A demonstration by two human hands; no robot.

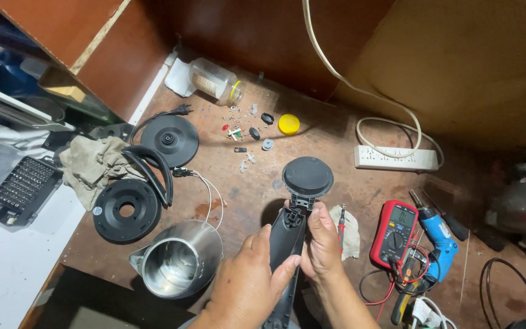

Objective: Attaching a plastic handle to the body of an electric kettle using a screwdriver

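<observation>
My left hand (248, 280) and my right hand (324, 240) both grip a long black plastic kettle handle (287, 234) near the table's front edge. A round black lid (307, 176) is hinged at the handle's far end, tilted up and away from me. To the left lies the steel kettle body (181, 259) on its side, open mouth toward me, with white wires (211, 192) coming from it. Beside it rest a black ring-shaped bottom cover (126, 210) and a round power base (168, 140) with its cord.
A red multimeter (394, 231) with probes and a blue electric screwdriver (436, 234) lie right of my hands. Small screws and parts (245, 134), a yellow cap (288, 123), a tipped jar (214, 80), a white power strip (396, 158), a rag (92, 164) and a bit set (22, 186) surround the brown tabletop.
</observation>
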